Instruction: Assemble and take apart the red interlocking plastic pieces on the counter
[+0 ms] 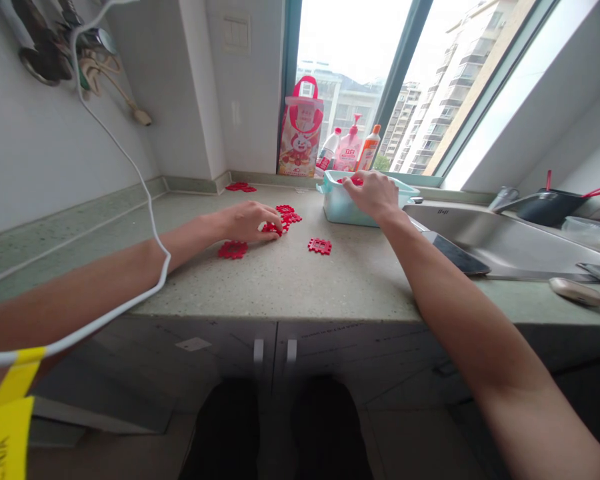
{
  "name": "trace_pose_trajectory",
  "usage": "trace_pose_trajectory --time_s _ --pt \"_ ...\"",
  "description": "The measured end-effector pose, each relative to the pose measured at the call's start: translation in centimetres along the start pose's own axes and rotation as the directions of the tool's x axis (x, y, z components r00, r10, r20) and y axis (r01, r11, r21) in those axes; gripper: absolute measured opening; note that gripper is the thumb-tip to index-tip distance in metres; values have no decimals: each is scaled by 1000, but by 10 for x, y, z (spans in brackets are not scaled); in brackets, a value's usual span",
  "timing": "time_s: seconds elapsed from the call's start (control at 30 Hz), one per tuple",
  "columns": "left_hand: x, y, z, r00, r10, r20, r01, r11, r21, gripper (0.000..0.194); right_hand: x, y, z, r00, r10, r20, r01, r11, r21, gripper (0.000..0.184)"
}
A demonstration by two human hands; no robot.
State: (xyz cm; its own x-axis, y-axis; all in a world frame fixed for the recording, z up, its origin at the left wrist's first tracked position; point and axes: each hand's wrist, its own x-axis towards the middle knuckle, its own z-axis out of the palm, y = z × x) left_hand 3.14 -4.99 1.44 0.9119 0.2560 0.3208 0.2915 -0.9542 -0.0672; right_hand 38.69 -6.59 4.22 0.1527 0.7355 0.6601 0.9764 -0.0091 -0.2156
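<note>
Several flat red plastic pieces lie on the green-grey countertop [300, 280]. My left hand [247, 221] rests on the counter with its fingers closed on one red piece [271, 229] beside a small cluster [289, 214]. Two more pieces lie loose: one [233, 250] near my left wrist and one [320, 246] in the middle. My right hand [373, 193] reaches over the rim of a light blue plastic box [337, 207], fingers pinched on a red piece [349, 181] inside it.
A steel sink [500, 243] lies to the right with a dark phone [455, 253] on its edge. A gift bag [301, 137] and bottles [349, 150] stand on the windowsill. Another red piece [240, 187] lies at the back. A white cable [150, 200] crosses my left arm.
</note>
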Motion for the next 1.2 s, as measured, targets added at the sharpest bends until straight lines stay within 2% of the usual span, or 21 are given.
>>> trace_pose_trajectory --time_s 0.1,0.17,0.27,0.33,0.4,0.5,0.57,0.63,0.77,0.93,1.03,1.2 --pt "-1 -2 1 1000 -14 -4 14 1000 -1 24 -1 0 1 998 -58 -19 58 998 16 48" --pt "-1 -4 1 1000 -19 -4 19 1000 -7 24 -1 -4 -1 985 -159 -67 163 985 59 42" --pt "-1 -5 0 1000 -23 9 24 1000 -1 25 -5 -16 -5 925 -361 -122 378 908 179 35" --pt "-1 -5 0 999 -31 22 31 1000 7 26 -11 -30 -5 882 -462 -97 469 832 298 32" --pt "-1 -4 0 999 -38 30 38 999 17 27 -20 -46 -1 843 -537 -9 490 763 422 29" --pt "0 -5 1 999 -29 24 29 999 36 31 -36 -67 14 767 -622 159 454 701 549 25" --pt "0 -7 2 1000 -13 21 12 999 52 33 -44 -76 24 721 -658 217 429 670 606 25" --pt "-1 -8 3 1000 0 22 -1 998 64 33 -50 -79 31 702 -675 227 410 644 645 28" --pt "-1 -6 3 1000 -5 -15 6 999 52 36 -49 -78 31 732 -642 226 381 662 646 35" --pt "1 4 0 1000 -5 -2 5 1000 13 42 -40 -74 17 798 -550 248 358 763 538 22" --pt "0 6 -2 999 -30 23 30 1000 -4 48 -37 -71 8 851 -487 197 363 816 450 25" --pt "-4 -2 -1 987 -93 135 102 993 -59 73 -29 -61 -5 932 -359 54 326 894 308 32"
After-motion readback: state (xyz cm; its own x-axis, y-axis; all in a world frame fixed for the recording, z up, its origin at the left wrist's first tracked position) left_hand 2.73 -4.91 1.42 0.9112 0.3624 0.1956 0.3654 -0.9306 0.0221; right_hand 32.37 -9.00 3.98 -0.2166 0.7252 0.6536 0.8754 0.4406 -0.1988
